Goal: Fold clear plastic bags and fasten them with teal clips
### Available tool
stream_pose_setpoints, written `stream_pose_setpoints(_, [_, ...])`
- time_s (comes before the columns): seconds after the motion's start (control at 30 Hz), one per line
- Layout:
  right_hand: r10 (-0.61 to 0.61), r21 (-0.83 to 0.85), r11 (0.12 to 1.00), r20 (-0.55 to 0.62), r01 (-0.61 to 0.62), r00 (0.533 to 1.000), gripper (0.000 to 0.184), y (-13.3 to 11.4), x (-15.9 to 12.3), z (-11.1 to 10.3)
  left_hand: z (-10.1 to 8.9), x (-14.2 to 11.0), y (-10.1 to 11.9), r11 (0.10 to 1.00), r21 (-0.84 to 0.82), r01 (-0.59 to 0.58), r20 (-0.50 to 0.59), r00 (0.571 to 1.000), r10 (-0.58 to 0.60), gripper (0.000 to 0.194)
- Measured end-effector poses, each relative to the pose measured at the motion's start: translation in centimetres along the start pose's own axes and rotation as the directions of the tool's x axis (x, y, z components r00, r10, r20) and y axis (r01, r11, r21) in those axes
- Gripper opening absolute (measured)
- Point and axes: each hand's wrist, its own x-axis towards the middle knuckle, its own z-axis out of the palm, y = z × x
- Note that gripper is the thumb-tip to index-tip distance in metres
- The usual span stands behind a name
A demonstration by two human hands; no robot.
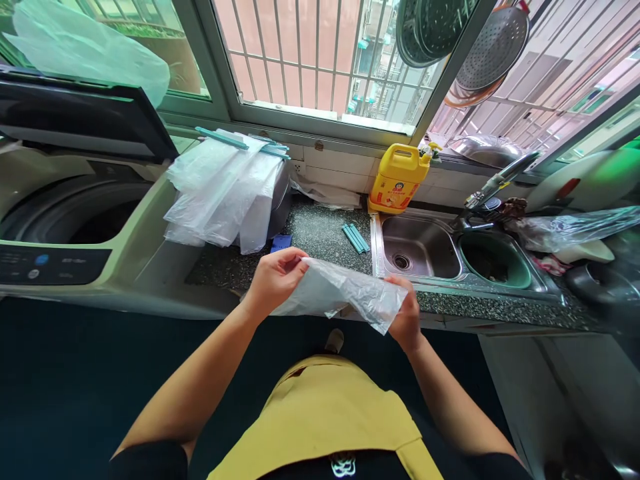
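Note:
Stretched between my two hands is a translucent plastic bag [345, 287], creased and held in front of the counter's edge. My left hand [280, 277] pinches its upper left corner between thumb and fingers. At the other end, my right hand [406, 313] grips the bag, some of its fingers hidden behind the plastic. Beyond the bag, several teal sealing clips [355, 238] lie side by side on the speckled countertop [320, 223]. To the left hangs a pile of similar plastic bags [225, 193], with teal clips [223, 138] along their top edges.
A washing machine [115, 253] with its lid raised stands at left. Right of the clips is a steel double sink [420, 243] with a green basin [495, 260] in one bowl. A yellow jug [400, 177] stands behind the sink. A blue object [281, 243] lies near the bags.

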Motion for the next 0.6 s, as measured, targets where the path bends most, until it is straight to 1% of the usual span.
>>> stream_pose_setpoints(0.1, [-0.066,-0.161,0.985,0.018,0.068,0.998,0.016,1.1,-2.4,1.2,-0.7,-0.4,0.2,0.999,0.036,-0.010,-0.034,0.999,0.011,0.015])
stream_pose_setpoints(0.13, [-0.099,-0.181,0.978,0.035,0.104,0.994,0.012,1.1,-3.2,1.7,-0.9,-0.4,0.1,0.999,0.052,-0.007,-0.058,0.998,0.010,0.016])
stream_pose_setpoints(0.17, [-0.135,-0.182,0.973,0.063,0.144,0.989,0.012,1.0,-4.0,2.2,-1.0,-0.3,0.0,0.998,0.064,-0.005,-0.090,0.996,0.011,0.016])
stream_pose_setpoints(0.23, [-0.186,-0.152,0.967,0.142,0.207,0.972,0.009,0.3,-5.4,3.0,-1.2,-0.2,-0.2,0.997,0.072,-0.004,-0.150,0.989,0.015,0.017])
stream_pose_setpoints(0.27, [-0.199,-0.133,0.966,0.169,0.222,0.965,0.008,-0.1,-5.8,3.3,-1.3,-0.2,-0.3,0.997,0.075,-0.005,-0.163,0.987,0.017,0.017])
stream_pose_setpoints(0.3, [-0.204,-0.114,0.968,0.170,0.225,0.964,0.015,-0.6,-6.1,3.5,-1.3,-0.3,-0.3,0.997,0.080,-0.006,-0.162,0.987,0.019,0.017])
stream_pose_setpoints(0.33, [-0.206,-0.094,0.971,0.140,0.220,0.969,0.028,-1.1,-6.3,3.6,-1.4,-0.4,-0.3,0.996,0.088,-0.008,-0.149,0.989,0.021,0.017])
stream_pose_setpoints(0.4, [-0.218,-0.058,0.974,0.005,0.217,0.976,0.051,-2.2,-5.9,3.8,-1.4,-0.9,0.0,0.995,0.100,-0.019,-0.112,0.993,0.030,0.018])
stream_pose_setpoints(0.43, [-0.232,-0.043,0.972,-0.065,0.229,0.971,0.056,-2.9,-5.6,4.0,-1.3,-1.3,0.2,0.994,0.105,-0.026,-0.098,0.994,0.037,0.018])
stream_pose_setpoints(0.47, [-0.249,-0.024,0.968,-0.114,0.248,0.962,0.059,-3.7,-5.1,4.2,-1.3,-1.7,0.4,0.993,0.112,-0.033,-0.093,0.995,0.044,0.018])
stream_pose_setpoints(0.5, [-0.273,0.006,0.961,-0.132,0.276,0.953,0.058,-4.5,-4.7,4.5,-1.3,-2.2,0.6,0.991,0.124,-0.039,-0.094,0.994,0.051,0.017])
stream_pose_setpoints(0.53, [-0.301,0.044,0.950,-0.120,0.308,0.946,0.055,-5.5,-4.3,4.9,-1.4,-2.7,0.7,0.989,0.142,-0.047,-0.100,0.993,0.061,0.017])
stream_pose_setpoints(0.6, [-0.393,0.156,0.907,-0.023,0.391,0.919,0.041,-7.6,-3.6,6.1,-1.7,-3.6,0.8,0.979,0.191,-0.072,-0.098,0.991,0.091,0.016])
